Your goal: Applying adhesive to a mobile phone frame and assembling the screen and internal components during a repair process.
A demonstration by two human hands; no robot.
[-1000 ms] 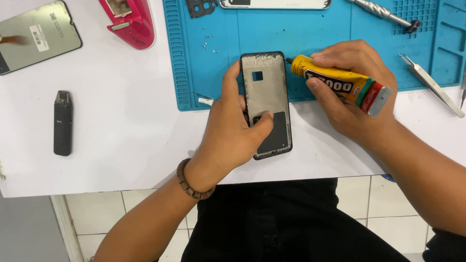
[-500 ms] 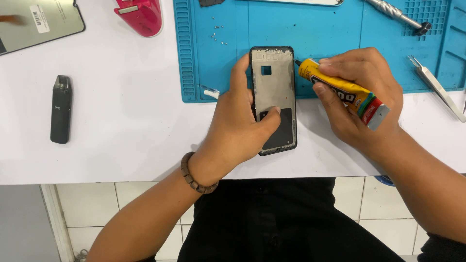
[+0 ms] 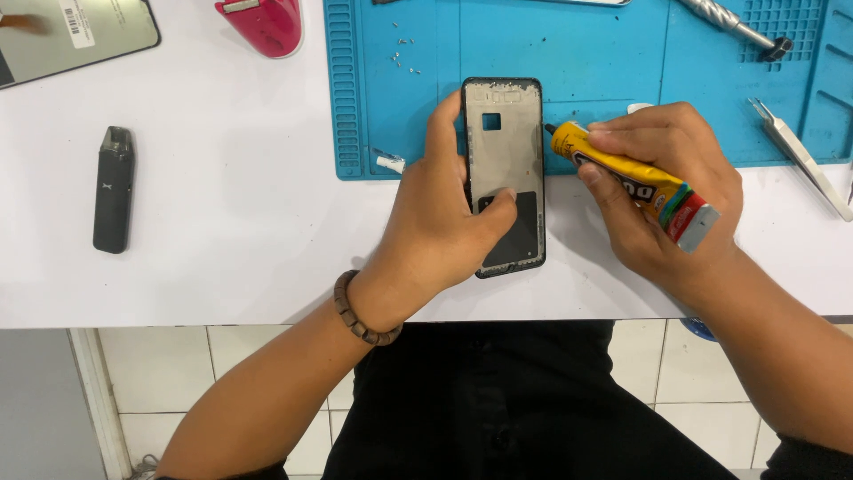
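Left hand (image 3: 444, 222) grips the phone frame (image 3: 505, 151); right hand (image 3: 662, 191) squeezes the glue tube (image 3: 635, 182).

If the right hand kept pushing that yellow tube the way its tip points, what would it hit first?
Probably the phone frame: the right hand aims the glue tube leftward at the frame's right edge, and the tip looks almost against it already.

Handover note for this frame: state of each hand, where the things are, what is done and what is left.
Left hand: holds the phone frame flat, half on the blue mat, thumb inside it.
Right hand: grips the yellow glue tube, nozzle at the frame's right edge.
Done: frame lies open, screen panel aside at far left.
Left: no glue bead is visible; panel not fitted.
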